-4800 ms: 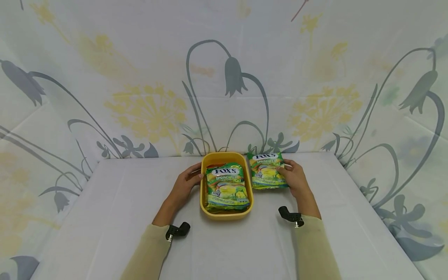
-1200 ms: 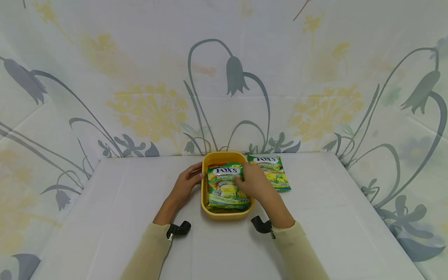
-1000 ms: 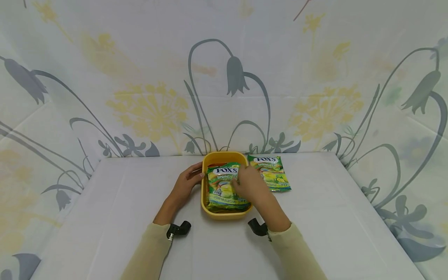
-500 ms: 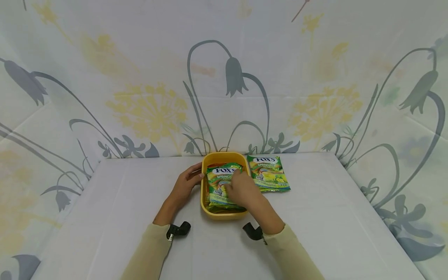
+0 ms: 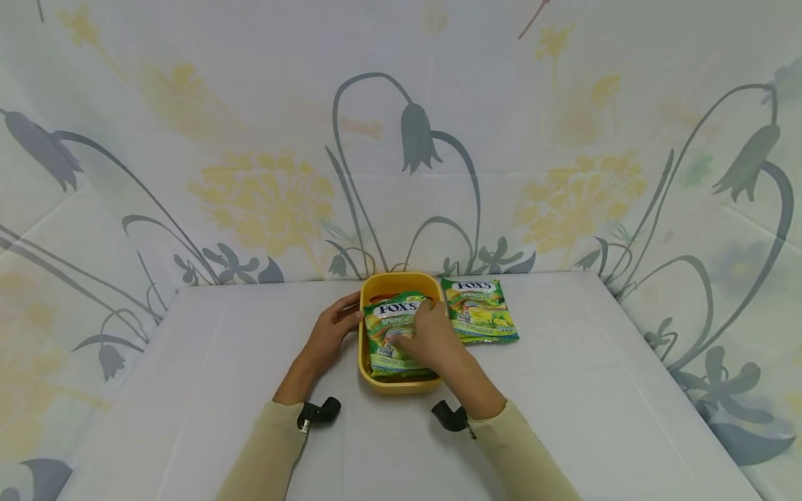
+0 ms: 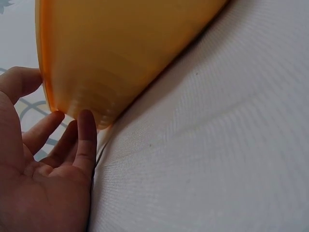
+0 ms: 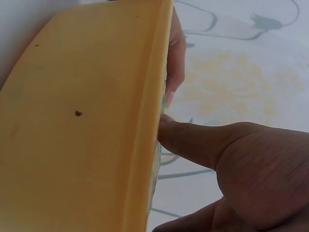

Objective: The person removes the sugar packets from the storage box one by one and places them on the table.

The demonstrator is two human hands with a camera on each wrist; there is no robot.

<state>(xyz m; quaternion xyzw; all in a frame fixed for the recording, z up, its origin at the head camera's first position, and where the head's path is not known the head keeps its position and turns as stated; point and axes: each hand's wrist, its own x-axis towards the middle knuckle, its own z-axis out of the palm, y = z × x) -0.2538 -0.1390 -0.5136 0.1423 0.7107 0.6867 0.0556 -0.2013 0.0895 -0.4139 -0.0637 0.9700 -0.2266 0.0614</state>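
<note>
A yellow tub (image 5: 401,388) holds green FOX'S Spring Tea packets. My left hand (image 5: 326,339) rests at its left side, and in the left wrist view the fingertips of my left hand (image 6: 53,179) touch the outside of the tub (image 6: 120,53). Inside the tub, my right hand (image 5: 438,341) grips the top packet (image 5: 382,334), its thumb on the printed front and its fingers at the upper right edge. The right wrist view shows my right hand (image 7: 260,169) beyond the rim of the tub (image 7: 87,145), which hides most of the packet.
Another green packet (image 5: 481,313) lies flat on the white-covered table (image 5: 388,452), just right of the tub. A cloth with a flower print (image 5: 276,202) hangs behind and at both sides. Black wrist mounts (image 5: 319,410) sit at both sleeves.
My right hand has left the packet beside the tub and moved left over the tub. The top packet there has shifted slightly left and tilted. My left hand has stayed in place.
</note>
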